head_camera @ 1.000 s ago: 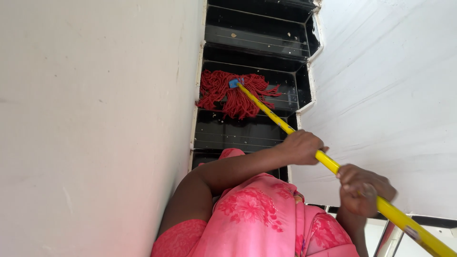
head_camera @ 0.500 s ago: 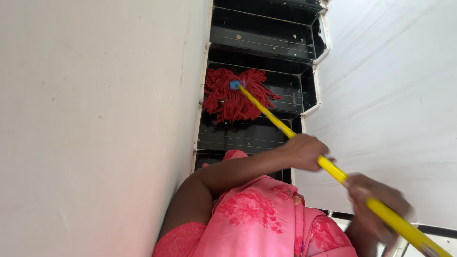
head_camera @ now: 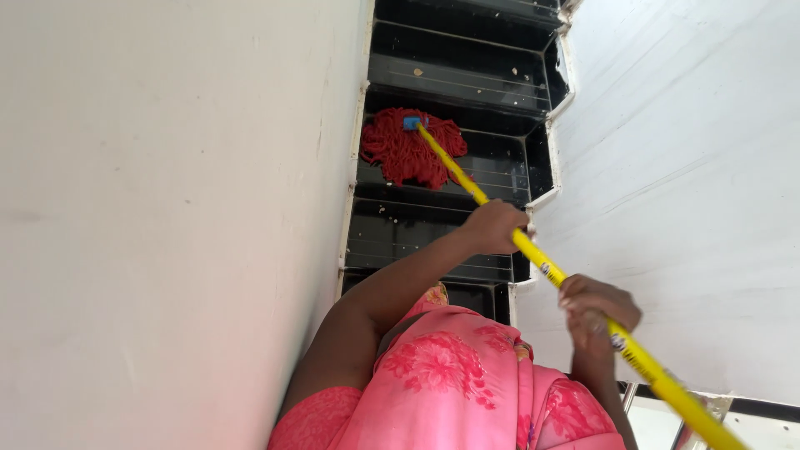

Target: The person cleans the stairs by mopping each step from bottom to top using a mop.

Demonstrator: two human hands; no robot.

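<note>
My left hand [head_camera: 495, 227] reaches forward with the arm stretched out, fingers wrapped tight round the yellow mop handle [head_camera: 557, 275]. My right hand [head_camera: 597, 310] sits lower on that handle, nearer my body, fingers curled shut about it. The red mop head [head_camera: 408, 152] lies spread on a black stair step [head_camera: 500, 171] between white walls [head_camera: 167, 208].

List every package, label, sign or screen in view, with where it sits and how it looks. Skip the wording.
Small label: on the yellow mop handle just below the left hand; a pale band with dark marks.
Second small label: on the same handle at the right hand; pale with dark marks, partly covered by fingers.
No packages, signs or screens show.
</note>
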